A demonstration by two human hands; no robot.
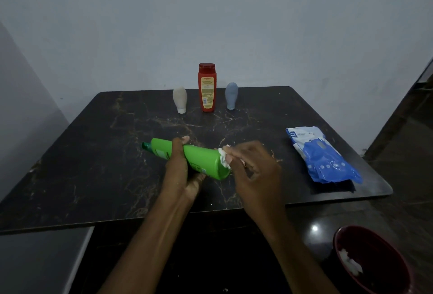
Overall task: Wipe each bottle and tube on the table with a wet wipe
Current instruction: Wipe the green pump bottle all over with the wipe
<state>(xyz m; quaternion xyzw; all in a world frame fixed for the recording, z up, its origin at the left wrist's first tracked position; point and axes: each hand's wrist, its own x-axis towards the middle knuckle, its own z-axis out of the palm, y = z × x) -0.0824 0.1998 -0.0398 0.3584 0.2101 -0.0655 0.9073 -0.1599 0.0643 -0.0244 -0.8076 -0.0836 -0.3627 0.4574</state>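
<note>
A green bottle [201, 160] with a dark green cap lies sideways above the table's middle, cap pointing left. My left hand [180, 172] grips it around its body. My right hand [253, 165] pinches a white wet wipe [223, 156] against the bottle's flat bottom end. At the back of the table stand a beige tube [180, 99], a red bottle [206, 87] and a grey-blue tube [231, 95], all upright in a row.
A blue pack of wet wipes [321, 155] lies on the right side of the dark marble table [93, 153]. A dark red bin [372, 261] with a used white wipe inside sits on the floor at lower right. A wall rises behind the table.
</note>
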